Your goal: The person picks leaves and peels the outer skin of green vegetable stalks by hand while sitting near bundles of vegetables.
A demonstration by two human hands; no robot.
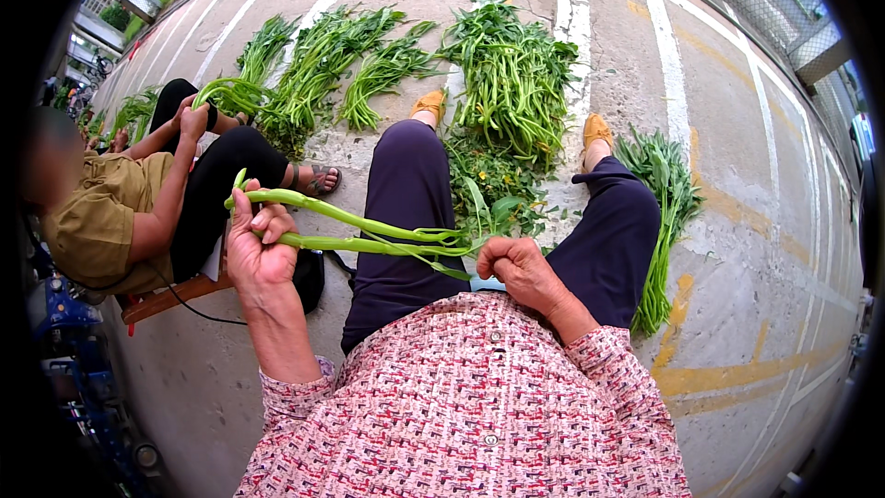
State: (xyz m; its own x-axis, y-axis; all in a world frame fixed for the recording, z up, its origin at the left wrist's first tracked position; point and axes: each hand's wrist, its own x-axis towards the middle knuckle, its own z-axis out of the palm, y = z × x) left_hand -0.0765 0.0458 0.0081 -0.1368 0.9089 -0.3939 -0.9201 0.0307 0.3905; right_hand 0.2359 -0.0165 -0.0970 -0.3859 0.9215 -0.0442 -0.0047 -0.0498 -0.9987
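Observation:
Long green water spinach stems (359, 229) stretch across my lap, with my left hand (263, 244) closed round their left ends. My right hand (521, 267) is a loose fist at the stems' thin right ends; what its fingers pinch, if anything, is hidden. A few narrow leaves (493, 207) show just beyond the right hand. Between my feet lies a large leafy pile of water spinach (512, 78), with a heap of loose leaves and trimmings (493, 171) on its near side. A light blue patch (487, 284) shows below my right hand.
More bunches of greens (323, 69) lie ahead on the left, and one bunch (656, 221) lies beside my right leg. At the left a seated person (129, 212) holds stems too. A wooden stool edge (175, 298) and a blue vehicle (78, 360) are near them.

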